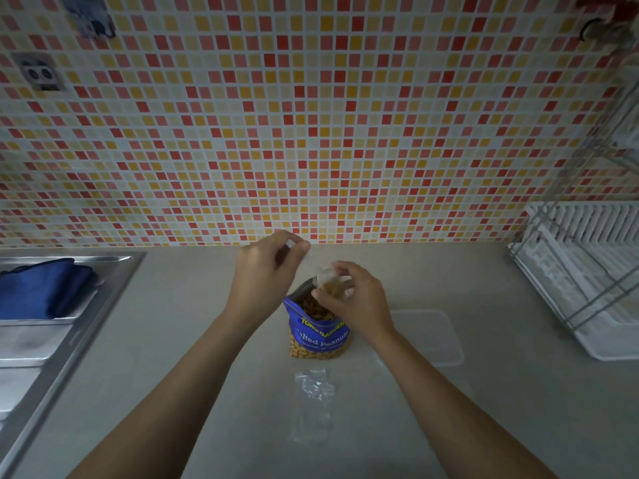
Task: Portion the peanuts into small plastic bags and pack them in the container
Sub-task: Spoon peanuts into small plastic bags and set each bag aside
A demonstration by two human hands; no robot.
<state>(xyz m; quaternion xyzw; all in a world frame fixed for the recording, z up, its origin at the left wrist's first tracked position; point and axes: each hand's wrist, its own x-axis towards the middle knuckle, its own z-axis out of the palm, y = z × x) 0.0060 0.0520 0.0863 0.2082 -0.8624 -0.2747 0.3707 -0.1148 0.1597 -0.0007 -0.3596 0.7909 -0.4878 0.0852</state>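
1. Both hands worked above the open peanut bag (pixel 320 331): the right hand (pixel 356 299) pinched a small plastic bag (pixel 330 283) partly filled with peanuts, just over the big bag's mouth.
2. Raised beside it, the left hand (pixel 264 271) had its fingers curled toward the thumb; whether it gripped anything could not be told.
3. That blue peanut bag stood upright on the counter (pixel 193 326), mid-scene.
4. Spare clear bags (pixel 313 406) lay just in front of it.
5. Right of it sat a clear container (pixel 437 337).
6. Farther out were a dish rack (pixel 574 281) at right and a sink (pixel 52 340) at left.
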